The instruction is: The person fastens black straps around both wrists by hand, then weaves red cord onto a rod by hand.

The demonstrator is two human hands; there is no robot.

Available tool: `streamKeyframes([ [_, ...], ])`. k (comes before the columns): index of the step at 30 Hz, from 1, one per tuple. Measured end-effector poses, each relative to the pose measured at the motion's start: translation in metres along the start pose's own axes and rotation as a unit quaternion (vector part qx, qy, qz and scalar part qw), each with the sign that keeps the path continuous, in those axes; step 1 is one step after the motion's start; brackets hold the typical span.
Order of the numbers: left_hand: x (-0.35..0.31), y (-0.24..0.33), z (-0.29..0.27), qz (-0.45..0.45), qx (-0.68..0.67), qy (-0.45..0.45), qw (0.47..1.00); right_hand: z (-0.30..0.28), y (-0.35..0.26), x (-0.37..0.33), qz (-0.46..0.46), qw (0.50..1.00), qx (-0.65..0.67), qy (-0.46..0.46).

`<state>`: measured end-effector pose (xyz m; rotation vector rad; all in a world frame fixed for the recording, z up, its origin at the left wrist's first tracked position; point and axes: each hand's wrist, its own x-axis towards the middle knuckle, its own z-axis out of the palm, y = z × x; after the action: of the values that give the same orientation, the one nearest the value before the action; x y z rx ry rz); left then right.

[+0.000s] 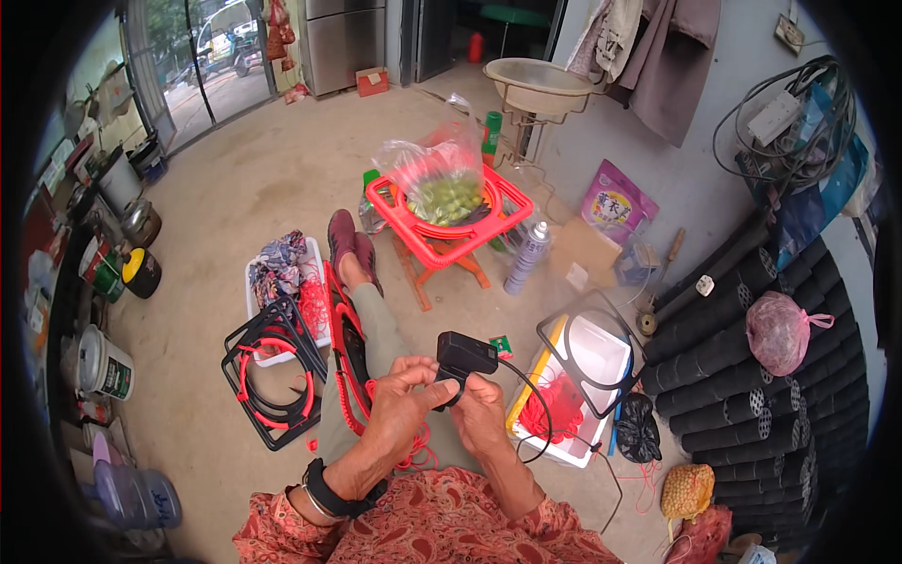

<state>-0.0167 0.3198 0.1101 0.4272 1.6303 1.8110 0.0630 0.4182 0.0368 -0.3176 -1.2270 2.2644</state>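
Note:
Above my lap, my left hand (404,409) and my right hand (481,415) meet at a small black box-shaped device (467,352). My left fingers and thumb pinch the black strap or mount beneath it. Close against its other side, my right fingers are curled around the lower part, partly hiding it. A thin black cable (533,387) loops away to the right. A dark band and a bracelet circle my left wrist. Beside my left leg leans a red and black frame (349,343), with red cord (420,449) below my hands.
Ahead, a red stool-like stand (437,254) bears a clear bag of green fruit (449,195). A spray can (528,258) stands beside it. White bins (601,348) with red cord and black frames (272,414) flank my legs. Black rolls (742,376) are stacked right.

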Motion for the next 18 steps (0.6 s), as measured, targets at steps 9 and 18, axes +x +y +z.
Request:
streamKeyframes([
  [9, -0.004, 0.014, -0.014, -0.01, -0.005, -0.072, 0.997, 0.018, -0.017, 0.021, 0.075, 0.965, 0.187, -0.171],
  [18, -0.002, 0.018, -0.013, -0.026, -0.035, -0.046, 0.998, 0.035, -0.018, 0.044, 0.097, 0.948, 0.233, -0.192],
])
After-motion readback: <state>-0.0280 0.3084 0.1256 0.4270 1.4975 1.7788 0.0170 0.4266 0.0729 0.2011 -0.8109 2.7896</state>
